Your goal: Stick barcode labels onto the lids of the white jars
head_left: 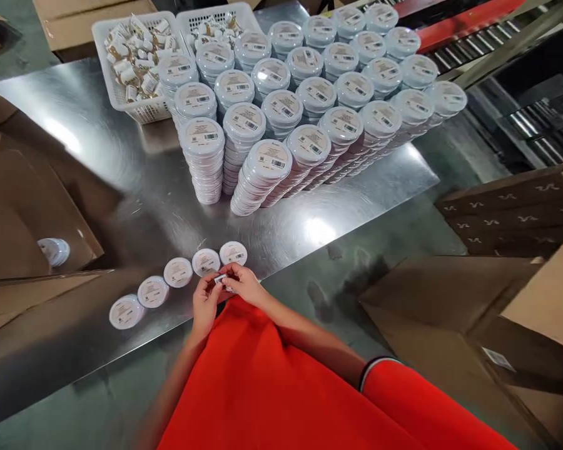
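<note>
Close to my body, at the table's front edge, my left hand (205, 301) and my right hand (244, 285) meet around a small item with a white label (221, 279). The fingers of both hands are closed on it and cover most of it, so its kind cannot be made out. Just beyond my hands lies a round white tub (233, 252) with a barcode label on top. Similar labelled tubs, such as the one at the row's left end (126, 312), form a slanting row to the left.
Tall stacks of labelled round tubs (268, 159) fill the back of the metal table (154, 206). Two white baskets (145, 114) of small labelled pieces stand behind. Open cardboard boxes (32, 212) flank the left side, and more cartons (431, 312) are at right, near a roller conveyor (478, 44).
</note>
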